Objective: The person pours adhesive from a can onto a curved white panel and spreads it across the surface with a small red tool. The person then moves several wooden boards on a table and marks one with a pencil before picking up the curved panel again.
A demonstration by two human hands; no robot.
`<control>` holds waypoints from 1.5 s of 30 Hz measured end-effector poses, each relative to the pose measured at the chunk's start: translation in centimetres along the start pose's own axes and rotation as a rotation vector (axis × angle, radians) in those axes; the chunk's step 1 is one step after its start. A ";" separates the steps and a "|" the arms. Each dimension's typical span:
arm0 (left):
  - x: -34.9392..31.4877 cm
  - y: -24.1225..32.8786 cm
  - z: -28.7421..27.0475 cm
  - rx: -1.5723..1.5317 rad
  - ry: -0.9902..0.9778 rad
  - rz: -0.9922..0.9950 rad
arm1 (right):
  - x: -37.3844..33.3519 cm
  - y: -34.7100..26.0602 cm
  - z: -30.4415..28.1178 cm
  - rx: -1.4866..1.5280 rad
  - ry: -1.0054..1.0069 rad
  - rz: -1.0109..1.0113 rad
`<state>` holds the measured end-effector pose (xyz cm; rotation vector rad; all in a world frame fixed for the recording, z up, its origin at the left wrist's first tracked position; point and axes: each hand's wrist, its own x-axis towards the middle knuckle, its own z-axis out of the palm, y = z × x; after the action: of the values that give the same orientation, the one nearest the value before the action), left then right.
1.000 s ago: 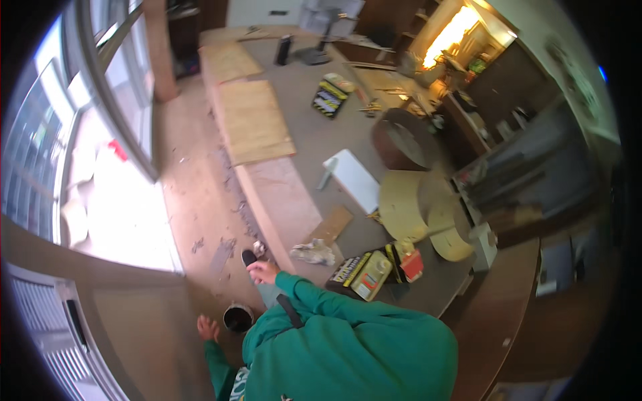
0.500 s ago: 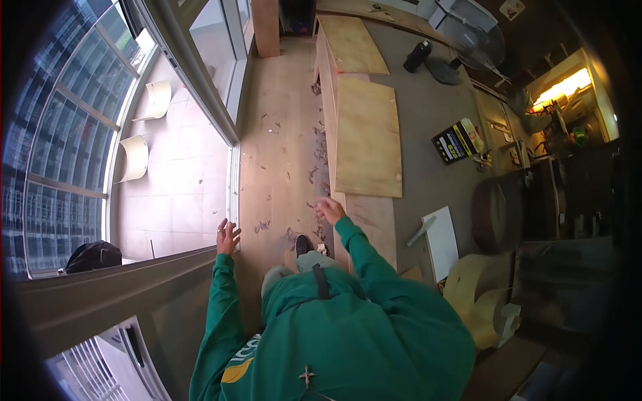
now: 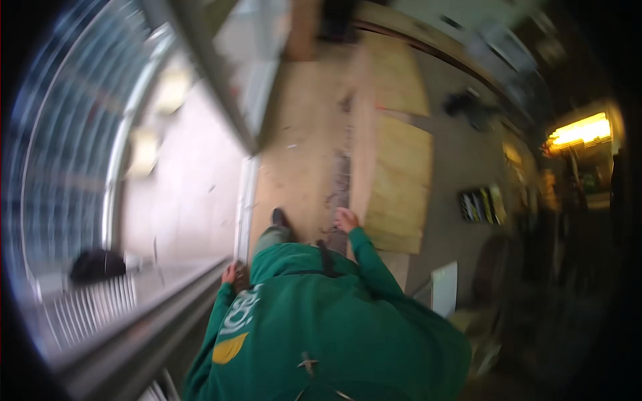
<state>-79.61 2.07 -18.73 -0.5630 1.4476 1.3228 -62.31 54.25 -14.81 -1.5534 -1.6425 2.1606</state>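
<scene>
My right hand [image 3: 345, 219] hangs beside the near side of a long wooden workbench or cabinet, its fingers loosely apart with nothing in them. Just right of it a pale plywood panel [image 3: 400, 184] lies on top of the bench. My left hand [image 3: 229, 274] is low by the sliding door's frame, small and smeared by motion, so its finger pose is unclear. Between the hands one dark shoe [image 3: 280, 217] steps forward on the wood floor [image 3: 294, 160]. Both arms are in green sleeves.
Dark debris [image 3: 340, 180] runs along the bench's foot. A door track [image 3: 247, 200] separates the floor from a bright balcony with two pale curved pieces [image 3: 144, 152] and a black bag [image 3: 97, 266]. On the bench lie a black-and-yellow package [image 3: 481, 204] and a white board [image 3: 444, 289].
The view has shifted and blurred, with the bench now farther right in it. My left hand has dropped lower and back along the door frame. The foot in sight is now the one farther left.
</scene>
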 end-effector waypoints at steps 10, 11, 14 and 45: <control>11.1 31.1 9.1 0.219 0.152 0.371 | 16.7 -16.8 -5.4 -0.548 0.552 -0.366; 11.5 32.9 9.8 0.246 0.142 0.424 | 18.4 -18.7 -6.7 -0.645 0.616 -0.293; 12.7 35.8 10.9 0.231 0.130 0.456 | 23.7 -25.0 -10.8 -0.676 0.705 -0.424; 23.2 59.7 48.4 0.869 -0.057 0.339 | 36.7 -37.5 -22.0 -0.449 0.964 -0.287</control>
<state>-120.94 69.80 -6.60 0.2988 1.9305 0.8063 -84.81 106.38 -11.18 -1.8379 -1.8096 0.6809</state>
